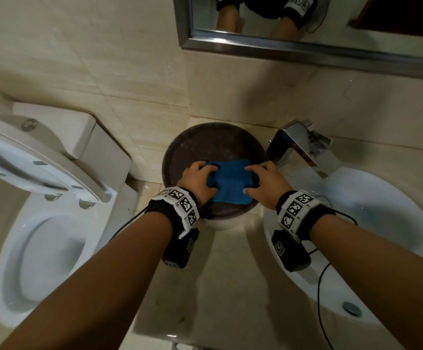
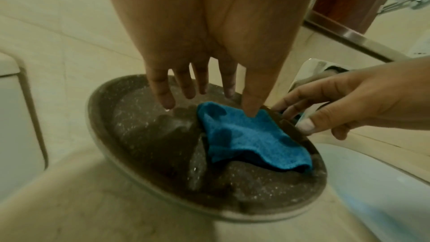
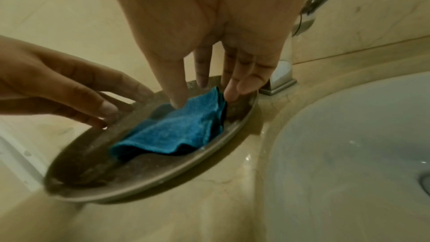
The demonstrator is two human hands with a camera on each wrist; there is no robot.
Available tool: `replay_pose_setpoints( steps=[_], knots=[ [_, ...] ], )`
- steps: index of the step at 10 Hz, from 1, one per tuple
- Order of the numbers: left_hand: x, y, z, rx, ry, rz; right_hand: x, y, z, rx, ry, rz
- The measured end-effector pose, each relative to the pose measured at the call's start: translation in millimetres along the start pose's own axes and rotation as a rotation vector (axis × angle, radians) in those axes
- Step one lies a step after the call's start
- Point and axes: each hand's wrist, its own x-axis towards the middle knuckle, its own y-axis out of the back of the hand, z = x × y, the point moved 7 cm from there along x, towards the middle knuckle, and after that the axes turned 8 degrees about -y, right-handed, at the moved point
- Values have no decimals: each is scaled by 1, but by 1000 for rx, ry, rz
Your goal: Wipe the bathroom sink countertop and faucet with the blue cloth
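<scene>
The blue cloth (image 1: 230,185) (image 2: 244,139) (image 3: 177,132) lies rumpled in a dark speckled round tray (image 1: 205,140) (image 2: 144,135) (image 3: 139,176) on the beige countertop (image 1: 230,274). My left hand (image 1: 214,179) (image 2: 209,108) is at the cloth's left edge, with fingers straight over the tray and the thumb tip on the cloth. My right hand (image 1: 247,179) (image 3: 202,100) is at the cloth's right edge. Its thumb presses the top and its fingers touch the far edge. The chrome faucet (image 1: 298,145) (image 3: 279,78) stands just right of the tray.
The white sink basin (image 1: 382,223) (image 3: 349,154) lies to the right, with water drops on its rim. A toilet (image 1: 41,261) with raised lid stands at the left, below counter level. A framed mirror (image 1: 306,46) hangs above. Bare countertop stretches toward me.
</scene>
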Motion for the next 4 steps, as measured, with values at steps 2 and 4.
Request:
replay_pose_setpoints(
  steps=[2, 4],
  knots=[
    [-19, 38, 41, 171, -116, -38, -50, 23, -24, -77, 35, -98],
    [-54, 116, 106, 391, -181, 88, -103, 91, -56, -206, 160, -14]
  ],
)
